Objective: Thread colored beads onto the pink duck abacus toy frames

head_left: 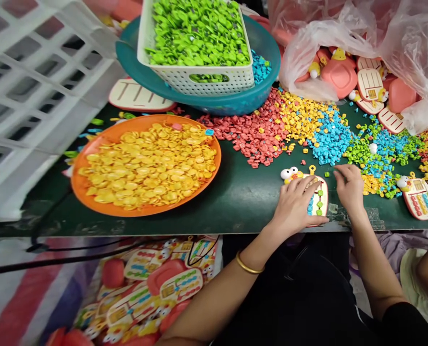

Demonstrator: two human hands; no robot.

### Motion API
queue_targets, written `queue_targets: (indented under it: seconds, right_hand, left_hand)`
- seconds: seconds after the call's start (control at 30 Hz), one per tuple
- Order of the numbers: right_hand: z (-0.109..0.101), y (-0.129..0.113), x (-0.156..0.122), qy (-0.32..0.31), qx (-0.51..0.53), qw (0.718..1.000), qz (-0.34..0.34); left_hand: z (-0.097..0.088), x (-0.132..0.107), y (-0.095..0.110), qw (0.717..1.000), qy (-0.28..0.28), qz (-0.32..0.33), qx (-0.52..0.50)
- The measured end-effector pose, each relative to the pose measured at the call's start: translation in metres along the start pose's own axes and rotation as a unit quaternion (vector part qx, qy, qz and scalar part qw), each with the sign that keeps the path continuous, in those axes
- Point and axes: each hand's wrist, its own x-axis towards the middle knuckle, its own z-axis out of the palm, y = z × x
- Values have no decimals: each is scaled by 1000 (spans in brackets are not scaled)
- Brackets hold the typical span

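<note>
My left hand [295, 204] lies over a pink toy calculator [321, 201] with googly eyes, near the table's front edge. Its fingers cover the toy's face and its thumb hooks the lower edge. A gold bangle [248, 266] sits on that wrist. My right hand [349, 185] is just right of the toy, fingertips pinched together over the dark green tabletop [243, 192]. What they pinch is too small to make out. Small button pieces lie beyond in heaps: red [257, 134], yellow [300, 115], blue [329, 139] and green [358, 151].
An orange plate [77, 188] of yellow discs sits left. Behind it a teal basin [235, 103] holds a white basket [199, 79] of green pieces. A white crate [30, 96] stands far left, a plastic bag [409, 43] of toy shells back right. Another assembled toy [419, 199] lies right; more toys [152, 283] lie below the table.
</note>
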Motion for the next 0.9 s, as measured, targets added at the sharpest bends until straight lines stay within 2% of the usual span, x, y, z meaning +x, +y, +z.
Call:
queue_targets:
  seconds: [0.1,0.2,0.3,0.4,0.47,0.53,0.6,0.73,0.9]
  right_hand:
    - [-12,9,-1,32,-16,999,22]
    - [-13,9,-1,-27,6,999,22]
    - [1,0,2,-84,25,996,12]
    - [13,-8,5,-96,77,991,54]
    - [14,-10,4,-112,145,979,94]
    - [12,-12,1,-138,193,966,105]
    - [9,-16,-4,-148,185,968,79]
    - [4,-26,-15,-136,76,988,-11]
    - [-18,-24,-27,-197,-7,977,-85]
  left_hand:
    - [2,-1,-3,1000,-2,12,9]
    - [4,-1,-5,1000,1,25,9]
    - [4,-1,-5,1000,2,23,3]
    - [3,-2,-2,1000,7,10,-11]
    - [2,-3,0,1000,13,-2,-18]
    - [3,-3,1,1000,19,-12,-20]
    - [3,-4,1,999,24,-18,-20]
    - [2,-3,1,999,28,-18,-23]
    - [2,0,-1,1000,10,-8,1]
